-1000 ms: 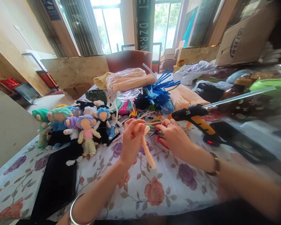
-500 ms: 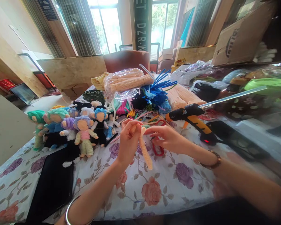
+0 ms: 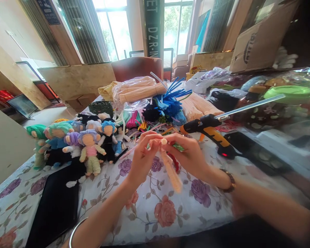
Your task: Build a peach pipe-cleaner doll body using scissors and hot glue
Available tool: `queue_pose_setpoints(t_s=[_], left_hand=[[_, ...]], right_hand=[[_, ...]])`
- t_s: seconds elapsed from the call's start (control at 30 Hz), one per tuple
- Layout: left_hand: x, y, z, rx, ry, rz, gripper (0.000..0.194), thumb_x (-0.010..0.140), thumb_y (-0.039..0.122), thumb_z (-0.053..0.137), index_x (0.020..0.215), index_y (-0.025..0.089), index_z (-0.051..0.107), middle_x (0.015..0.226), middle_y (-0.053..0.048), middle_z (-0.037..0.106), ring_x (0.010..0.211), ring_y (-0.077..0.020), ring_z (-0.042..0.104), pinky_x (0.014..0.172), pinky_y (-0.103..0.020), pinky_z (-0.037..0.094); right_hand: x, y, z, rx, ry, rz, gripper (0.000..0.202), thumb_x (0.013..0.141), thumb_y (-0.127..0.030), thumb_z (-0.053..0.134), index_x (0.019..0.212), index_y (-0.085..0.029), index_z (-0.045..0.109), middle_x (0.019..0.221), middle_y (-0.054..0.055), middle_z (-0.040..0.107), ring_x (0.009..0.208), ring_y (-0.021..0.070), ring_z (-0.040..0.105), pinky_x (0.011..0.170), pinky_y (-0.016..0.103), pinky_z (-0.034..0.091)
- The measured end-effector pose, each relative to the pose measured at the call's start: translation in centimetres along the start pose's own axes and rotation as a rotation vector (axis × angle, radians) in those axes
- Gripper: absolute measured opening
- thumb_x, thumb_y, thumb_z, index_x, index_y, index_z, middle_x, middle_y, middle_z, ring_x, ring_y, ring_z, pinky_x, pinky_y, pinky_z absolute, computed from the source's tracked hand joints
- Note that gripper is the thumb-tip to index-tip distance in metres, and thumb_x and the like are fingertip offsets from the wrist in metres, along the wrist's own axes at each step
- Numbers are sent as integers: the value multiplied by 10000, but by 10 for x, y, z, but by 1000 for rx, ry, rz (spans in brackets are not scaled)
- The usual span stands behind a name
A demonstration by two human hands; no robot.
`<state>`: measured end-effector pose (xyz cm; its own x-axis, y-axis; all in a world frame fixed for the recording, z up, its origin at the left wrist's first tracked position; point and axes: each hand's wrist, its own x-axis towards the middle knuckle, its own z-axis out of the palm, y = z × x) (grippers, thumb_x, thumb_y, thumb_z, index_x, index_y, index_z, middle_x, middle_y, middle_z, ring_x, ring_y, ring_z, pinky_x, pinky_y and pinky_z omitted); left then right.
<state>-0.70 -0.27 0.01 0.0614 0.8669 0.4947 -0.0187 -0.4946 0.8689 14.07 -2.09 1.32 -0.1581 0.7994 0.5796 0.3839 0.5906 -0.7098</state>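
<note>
Between my hands is a peach pipe cleaner piece, coiled into a ridged strip that hangs toward the tablecloth, its lower end blurred. My left hand pinches its upper part between thumb and fingers. My right hand is closed on the same top end from the other side, thumb and forefinger pressed near a small pale tip. Behind the right hand, red-handled scissors lie on the cloth, mostly covered. Just beyond the fingers are scattered coloured pipe cleaner scraps.
Several pipe cleaner dolls stand at the left, beside a black flat panel. A glue gun with a clear stick and red light lies at right. Bundles of peach stems and blue stems are piled behind.
My right hand has moved left and closed on the top of the peach piece. The piece's hanging end has swung to the right. The whole view has shifted slightly.
</note>
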Motion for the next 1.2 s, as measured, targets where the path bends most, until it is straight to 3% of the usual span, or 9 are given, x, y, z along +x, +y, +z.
queue_pose_setpoints(t_s=[0.13, 0.3, 0.5, 0.6, 0.93, 1.2], left_hand=[[3, 0, -6, 54, -50, 113, 121, 802, 317, 637, 868, 294, 736, 1028, -42, 586, 1030, -176, 530, 860, -296, 434], [1, 3, -9, 290, 40, 269, 97, 750, 289, 697, 815, 336, 751, 938, -17, 627, 937, -180, 547, 864, -338, 409], [-1, 5, -12, 516, 160, 549, 132, 716, 270, 730, 775, 388, 741, 851, 3, 637, 881, -187, 512, 855, -353, 391], [-2, 6, -14, 604, 203, 594, 128, 721, 274, 723, 774, 390, 741, 842, -11, 642, 906, -213, 490, 864, -373, 366], [-1, 6, -16, 883, 306, 867, 70, 745, 240, 709, 724, 306, 723, 835, -29, 619, 920, -193, 452, 816, -349, 320], [-1, 5, -17, 909, 263, 886, 85, 759, 234, 695, 823, 285, 719, 921, -44, 629, 945, -196, 433, 814, -349, 335]], right_hand=[[5, 5, -7, -86, -73, -80, 175, 898, -297, 492, 879, -220, 648, 815, 19, 658, 760, 133, 579, 715, 262, 450], [9, 13, -11, -88, -147, -154, 157, 889, -224, 486, 868, -215, 642, 845, 31, 647, 775, 131, 571, 686, 250, 446], [10, 12, -13, -106, -196, -216, 171, 898, -199, 483, 876, -207, 652, 826, 31, 659, 812, 140, 580, 725, 260, 446], [11, 11, -13, -106, -204, -248, 179, 905, -201, 478, 930, -208, 655, 851, 35, 664, 829, 143, 579, 738, 267, 450], [9, 18, -7, -137, -80, -447, 143, 899, -170, 505, 947, -203, 635, 852, 21, 683, 805, 124, 585, 735, 263, 486], [9, 19, -6, -151, -19, -483, 107, 874, -134, 540, 901, -198, 621, 832, 17, 680, 793, 119, 579, 722, 246, 487]])
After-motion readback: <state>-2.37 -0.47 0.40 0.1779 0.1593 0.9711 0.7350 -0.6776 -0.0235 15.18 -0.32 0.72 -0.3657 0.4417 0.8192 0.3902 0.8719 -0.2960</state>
